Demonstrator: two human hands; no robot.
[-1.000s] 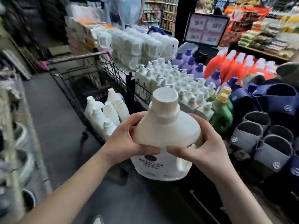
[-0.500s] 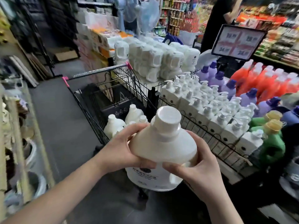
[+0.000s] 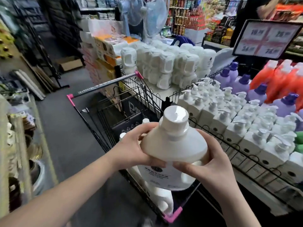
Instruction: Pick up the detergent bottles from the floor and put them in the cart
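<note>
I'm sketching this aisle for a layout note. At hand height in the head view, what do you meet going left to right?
left hand → detergent bottle → right hand → white pump bottles → green bottle

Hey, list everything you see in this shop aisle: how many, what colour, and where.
held detergent bottle: one, white, over the cart's near end
cart: one, black wire with pink corners, centre aisle
bottles in cart: at least three, white, mostly hidden
pump bottles: many, white, display right of cart
stacked jugs: many, white, beyond the cart
purple bottles: several, purple, behind the pump bottles
orange bottles: several, orange, far right
price sign: one, black-framed, upper right
left hand: one, holding the bottle's left shoulder
right hand: one, holding its right side
</note>
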